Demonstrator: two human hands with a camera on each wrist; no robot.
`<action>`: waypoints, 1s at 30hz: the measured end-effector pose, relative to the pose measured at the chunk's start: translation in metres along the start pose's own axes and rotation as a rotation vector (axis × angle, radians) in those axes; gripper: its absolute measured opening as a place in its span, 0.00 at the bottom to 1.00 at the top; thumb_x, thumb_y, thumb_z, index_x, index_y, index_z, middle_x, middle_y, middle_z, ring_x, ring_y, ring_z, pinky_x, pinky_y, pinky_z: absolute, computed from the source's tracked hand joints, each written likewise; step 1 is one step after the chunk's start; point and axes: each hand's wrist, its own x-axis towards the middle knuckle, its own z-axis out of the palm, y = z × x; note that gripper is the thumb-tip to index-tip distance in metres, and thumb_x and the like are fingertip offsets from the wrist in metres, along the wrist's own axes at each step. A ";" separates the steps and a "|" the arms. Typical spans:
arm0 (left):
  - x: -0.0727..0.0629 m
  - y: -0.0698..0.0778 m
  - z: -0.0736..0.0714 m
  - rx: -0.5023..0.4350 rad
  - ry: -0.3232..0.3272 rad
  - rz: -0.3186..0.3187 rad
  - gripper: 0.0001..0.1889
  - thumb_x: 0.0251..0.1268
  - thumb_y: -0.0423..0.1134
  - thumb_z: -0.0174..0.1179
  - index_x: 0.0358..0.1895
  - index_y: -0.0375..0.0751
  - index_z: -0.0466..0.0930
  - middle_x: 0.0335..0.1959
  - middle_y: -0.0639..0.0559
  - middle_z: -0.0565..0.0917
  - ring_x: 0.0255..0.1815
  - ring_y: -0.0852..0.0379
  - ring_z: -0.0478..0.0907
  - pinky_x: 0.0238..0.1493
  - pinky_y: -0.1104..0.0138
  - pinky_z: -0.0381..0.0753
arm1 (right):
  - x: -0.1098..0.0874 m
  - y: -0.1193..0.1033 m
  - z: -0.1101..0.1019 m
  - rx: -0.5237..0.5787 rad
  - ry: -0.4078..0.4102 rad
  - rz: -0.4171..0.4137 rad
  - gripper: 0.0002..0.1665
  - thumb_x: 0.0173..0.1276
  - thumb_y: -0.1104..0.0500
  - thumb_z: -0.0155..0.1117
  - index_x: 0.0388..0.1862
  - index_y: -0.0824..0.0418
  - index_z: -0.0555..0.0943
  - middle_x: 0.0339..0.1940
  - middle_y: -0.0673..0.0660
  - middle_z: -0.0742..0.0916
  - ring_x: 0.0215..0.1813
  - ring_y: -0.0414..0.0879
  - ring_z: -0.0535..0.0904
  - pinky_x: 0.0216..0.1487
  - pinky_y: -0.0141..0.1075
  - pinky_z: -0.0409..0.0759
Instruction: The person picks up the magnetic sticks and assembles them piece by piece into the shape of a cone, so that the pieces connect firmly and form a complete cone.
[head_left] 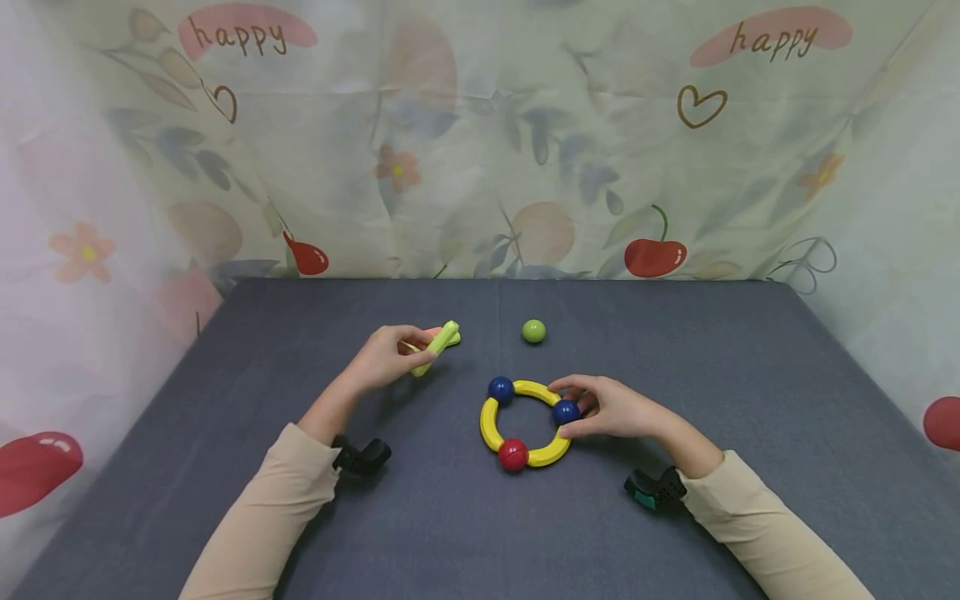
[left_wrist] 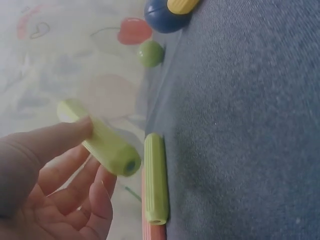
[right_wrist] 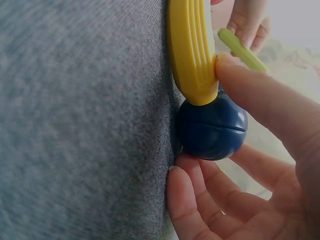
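My left hand [head_left: 384, 360] pinches a light green ribbed rod [left_wrist: 102, 142] between thumb and fingers, tilted and raised off the table. Beneath it, another light green rod [left_wrist: 156, 185] lies beside a pink rod [left_wrist: 154, 231]. A ring of yellow curved rods [head_left: 490, 427] joined by balls lies flat near the middle. Two of its balls are blue, and the near one is a red ball [head_left: 513, 455]. My right hand [head_left: 618, 408] holds the ring at its right-hand blue ball [right_wrist: 212, 125], the thumb against a yellow curved rod [right_wrist: 192, 55] and the fingers on the other side.
A green ball [head_left: 534, 331] sits on the dark grey table [head_left: 465, 533], behind the ring. A printed curtain [head_left: 480, 167] hangs along the table's back edge. Black wrist cameras [head_left: 362, 457] are strapped at both cuffs.
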 end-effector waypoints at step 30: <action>0.002 0.020 0.033 -0.231 -0.007 0.095 0.17 0.58 0.36 0.63 0.49 0.33 0.77 0.46 0.39 0.82 0.45 0.49 0.83 0.46 0.62 0.82 | 0.000 0.000 0.000 -0.001 -0.003 0.004 0.37 0.57 0.50 0.70 0.63 0.63 0.70 0.52 0.63 0.80 0.46 0.47 0.78 0.49 0.39 0.78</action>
